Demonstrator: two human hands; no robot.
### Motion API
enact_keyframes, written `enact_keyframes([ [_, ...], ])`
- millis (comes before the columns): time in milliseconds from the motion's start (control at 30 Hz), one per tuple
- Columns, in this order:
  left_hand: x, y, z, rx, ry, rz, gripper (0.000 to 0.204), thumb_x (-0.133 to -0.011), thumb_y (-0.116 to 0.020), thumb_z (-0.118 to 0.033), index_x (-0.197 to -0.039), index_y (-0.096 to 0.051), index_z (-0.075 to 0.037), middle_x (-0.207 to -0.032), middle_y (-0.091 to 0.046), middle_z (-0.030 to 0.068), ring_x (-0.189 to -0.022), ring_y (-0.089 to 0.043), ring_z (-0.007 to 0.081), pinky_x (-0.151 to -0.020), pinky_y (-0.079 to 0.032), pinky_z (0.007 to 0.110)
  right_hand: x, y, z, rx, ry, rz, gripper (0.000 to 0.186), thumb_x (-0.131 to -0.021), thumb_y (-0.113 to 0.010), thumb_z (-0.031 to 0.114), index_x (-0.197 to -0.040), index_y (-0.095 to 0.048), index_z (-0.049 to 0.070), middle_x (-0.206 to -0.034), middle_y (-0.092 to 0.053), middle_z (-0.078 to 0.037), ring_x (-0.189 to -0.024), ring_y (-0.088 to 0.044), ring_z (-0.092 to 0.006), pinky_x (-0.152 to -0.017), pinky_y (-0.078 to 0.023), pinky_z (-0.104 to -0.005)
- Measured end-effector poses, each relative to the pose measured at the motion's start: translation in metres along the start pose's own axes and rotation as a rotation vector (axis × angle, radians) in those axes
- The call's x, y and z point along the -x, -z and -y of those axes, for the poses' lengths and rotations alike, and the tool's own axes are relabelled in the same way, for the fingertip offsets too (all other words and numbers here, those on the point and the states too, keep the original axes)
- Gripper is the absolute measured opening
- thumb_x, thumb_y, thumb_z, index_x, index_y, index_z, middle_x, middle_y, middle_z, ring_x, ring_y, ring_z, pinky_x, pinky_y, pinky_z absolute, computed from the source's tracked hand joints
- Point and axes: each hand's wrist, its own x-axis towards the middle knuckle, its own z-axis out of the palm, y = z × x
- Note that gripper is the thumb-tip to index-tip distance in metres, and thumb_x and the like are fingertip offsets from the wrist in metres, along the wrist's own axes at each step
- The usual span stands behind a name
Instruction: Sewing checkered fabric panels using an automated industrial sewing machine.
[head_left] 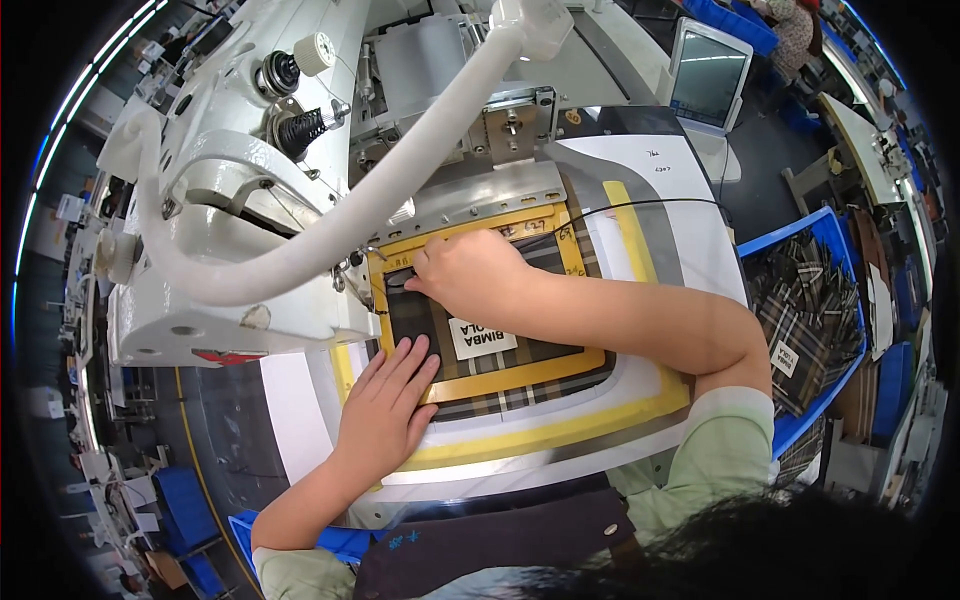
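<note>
From where I stand, the work looks partway along: the left hand (385, 418) lies flat, clasping nothing, its spread fingers across the near left corner of a yellow frame (512, 378), and the plaid cloth (408, 315) is already set in that frame between the two hands. A white label (484, 340) rests on the cloth, just on the near side of the right hand (475, 275); whether its edges are stitched down I cannot tell. That right hand reaches over the frame with finger and thumb drawn together by the sewing machine (245, 320), and whether they pinch anything is hidden from me. The cloth is not yet out of the frame, so taking it out seems to be left. Beyond the right elbow, a blue bin (820, 402) holds more plaid pieces (800, 300), one showing a similar label; I cannot say whether they are finished. As for its look, the framed cloth is dark, with brown and pale stripes, and seems to lie flat; near the hands its label shows bold dark lettering, turned upside down to the worker.
</note>
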Motion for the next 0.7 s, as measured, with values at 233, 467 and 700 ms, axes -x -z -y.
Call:
enact_keyframes([
  [233, 0.0046, -0.0013, 0.0041, 0.030, -0.050, -0.049, 0.057, -0.078, -0.068, -0.020, -0.130, -0.049, -0.005, -0.140, -0.045, 0.0148, -0.128, -0.044, 0.0331, -0.107, -0.032, 0.047, 0.0009, 0.0044, 0.0021, -0.001, 0.007, -0.019, 0.034, -0.090, -0.056, 0.038, -0.076, -0.059, 0.007, -0.067, -0.059, -0.005, -0.057, -0.063, -0.0203, -0.047, -0.047, -0.0314],
  [467, -0.0041, -0.0008, -0.0009, -0.003, 0.028, -0.082, 0.059, -0.078, -0.069, -0.023, -0.130, -0.048, -0.005, -0.139, -0.046, 0.0144, -0.128, -0.045, 0.0330, -0.106, -0.033, 0.046, 0.0006, 0.0005, 0.0008, 0.009, -0.018, -0.027, 0.032, -0.089, -0.057, 0.037, -0.076, -0.059, 0.008, -0.066, -0.059, -0.004, -0.058, -0.063, -0.0190, -0.046, -0.047, -0.0315],
  [700, -0.0051, -0.0018, 0.0020, -0.009, 0.015, -0.090, 0.059, -0.078, -0.069, -0.026, -0.129, -0.049, -0.005, -0.139, -0.046, 0.0158, -0.126, -0.045, 0.0340, -0.103, -0.036, 0.046, -0.0029, 0.0027, -0.0004, -0.029, -0.018, 0.008, 0.031, -0.089, -0.058, 0.036, -0.075, -0.059, 0.008, -0.065, -0.058, -0.003, -0.057, -0.062, -0.0186, -0.046, -0.048, -0.0312],
])
